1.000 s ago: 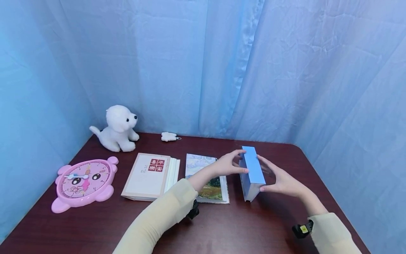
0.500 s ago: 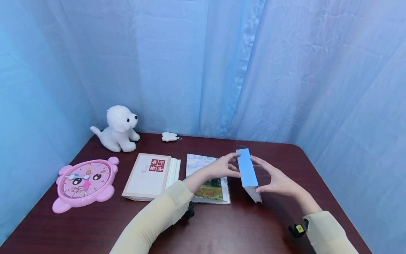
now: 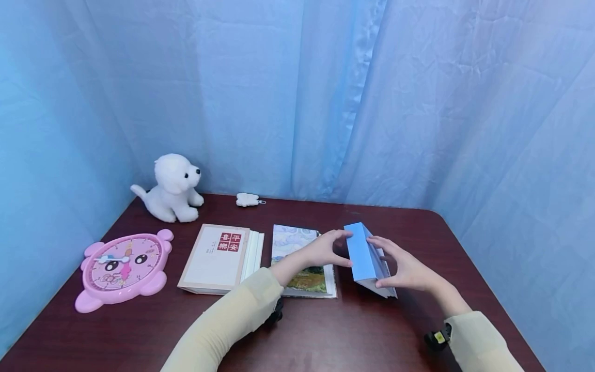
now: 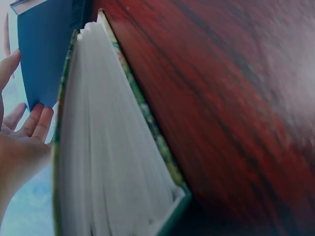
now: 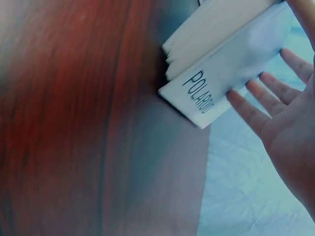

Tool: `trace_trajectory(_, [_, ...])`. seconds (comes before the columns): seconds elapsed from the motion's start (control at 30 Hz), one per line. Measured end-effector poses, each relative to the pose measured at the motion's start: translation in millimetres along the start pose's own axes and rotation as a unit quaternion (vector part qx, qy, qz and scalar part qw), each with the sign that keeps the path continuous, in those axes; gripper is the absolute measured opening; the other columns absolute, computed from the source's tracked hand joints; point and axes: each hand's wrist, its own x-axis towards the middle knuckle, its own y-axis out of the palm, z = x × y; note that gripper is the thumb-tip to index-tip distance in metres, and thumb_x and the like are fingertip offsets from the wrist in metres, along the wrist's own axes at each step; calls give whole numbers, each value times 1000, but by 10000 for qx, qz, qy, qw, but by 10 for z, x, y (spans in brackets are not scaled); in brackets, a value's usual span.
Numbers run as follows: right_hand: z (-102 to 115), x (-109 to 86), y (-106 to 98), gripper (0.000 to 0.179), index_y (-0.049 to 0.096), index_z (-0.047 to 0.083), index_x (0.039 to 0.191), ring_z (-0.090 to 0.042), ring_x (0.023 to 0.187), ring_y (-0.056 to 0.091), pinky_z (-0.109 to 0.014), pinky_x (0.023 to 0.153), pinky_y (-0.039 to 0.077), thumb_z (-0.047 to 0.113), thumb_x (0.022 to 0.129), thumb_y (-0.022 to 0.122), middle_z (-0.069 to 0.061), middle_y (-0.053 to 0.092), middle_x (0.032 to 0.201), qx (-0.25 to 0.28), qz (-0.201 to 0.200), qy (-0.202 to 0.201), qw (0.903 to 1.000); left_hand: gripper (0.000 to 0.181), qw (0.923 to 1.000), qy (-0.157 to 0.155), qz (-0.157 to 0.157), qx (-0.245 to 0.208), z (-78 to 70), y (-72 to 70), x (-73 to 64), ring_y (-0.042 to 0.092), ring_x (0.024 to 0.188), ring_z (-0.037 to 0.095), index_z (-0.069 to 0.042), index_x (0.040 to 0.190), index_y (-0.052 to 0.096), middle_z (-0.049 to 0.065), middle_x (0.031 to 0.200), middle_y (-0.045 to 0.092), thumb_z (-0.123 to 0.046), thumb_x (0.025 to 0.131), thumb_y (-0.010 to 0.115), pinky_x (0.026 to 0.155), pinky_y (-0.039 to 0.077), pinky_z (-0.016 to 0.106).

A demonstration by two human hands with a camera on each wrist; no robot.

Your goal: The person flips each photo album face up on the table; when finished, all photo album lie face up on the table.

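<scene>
A thick blue-spined book (image 3: 363, 256) stands on its page edge, spine up and leaning left, between my two hands. My left hand (image 3: 325, 249) has thumb and fingertips spread against the book's left side. From the right, my right hand (image 3: 409, 268) touches it, thumb at the near end and fingertips at the upper right side. In the left wrist view, bent-back fingers (image 4: 32, 123) rest against the blue cover (image 4: 44, 54). The right wrist view shows fingertips on a pale cover (image 5: 231, 73) lettered POLAROID, its loose pages hanging at one side.
A book with a landscape painting cover (image 3: 307, 279) lies left of my left hand. Beside it are a white book with red characters (image 3: 214, 258), a pink clock (image 3: 125, 266), a white plush dog (image 3: 174, 188) and a small white keychain (image 3: 247, 200). Blue curtains surround the table.
The blue-spined book has swung from leaning right to leaning left, its spine shifting left and its lower edge right. Both hands have followed it slightly leftward.
</scene>
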Motion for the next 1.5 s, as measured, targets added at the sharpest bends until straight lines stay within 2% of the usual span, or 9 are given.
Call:
trace_trajectory(0.13, [-52,-35,13,100,28,14,149,-34,130,33,-60,89,45,41,70,82,-15,24,152,-296,74,-63,9995,79,9993,-8,109,359,35,3,-13,39,133,19,-19,146,35,3,147,38,-39,80,74,104,39,36])
trace_trajectory(0.3, [-105,-79,21,99,31,15,148,-34,132,30,-57,87,42,46,69,81,-16,25,152,-726,206,-137,9971,81,9976,198,415,513,107,12,-20,41,132,18,-15,147,34,3,147,40,-32,80,76,103,40,31])
trace_trajectory(0.53, [-139,-100,6,99,33,15,147,-37,134,27,-61,89,39,47,67,82,-17,24,152,-603,245,-113,9978,83,9931,441,696,836,149,19,1,41,132,20,-11,147,33,6,146,40,-23,79,78,101,41,27])
trace_trajectory(0.77, [-149,-106,4,98,36,18,146,-36,134,27,-61,89,37,49,66,82,-15,26,152,-677,262,-33,9974,83,9875,289,881,1271,158,31,16,39,133,15,-16,148,31,3,147,41,-22,79,77,103,39,27])
trace_trajectory(0.97, [-168,-98,11,93,40,17,144,-36,134,26,-58,89,38,50,67,81,-14,28,151,-819,321,-173,9960,89,9718,29,1070,2103,142,66,23,34,136,13,-22,150,26,-4,150,36,-33,78,77,109,31,37])
trace_trajectory(1.13, [-186,-88,18,90,43,19,143,-36,132,26,-54,87,38,50,67,81,-14,28,151,-895,381,-265,9949,89,9584,-99,1156,2608,125,114,37,37,134,15,-23,151,26,-5,148,40,-38,79,76,109,28,41])
trace_trajectory(1.37, [-171,-95,10,84,47,20,140,-38,133,24,-60,90,36,51,68,80,-14,30,150,-954,447,-185,9943,82,9551,-73,1197,2710,74,132,11,35,136,14,-25,149,31,-6,148,39,-37,80,75,109,28,43])
trace_trajectory(1.5, [-178,-103,4,83,48,21,139,-38,132,24,-60,90,36,51,69,79,-14,31,150,-1033,463,-123,9935,82,9566,-29,1187,2662,71,131,-1,34,136,13,-25,149,31,-6,148,39,-36,81,75,110,27,42])
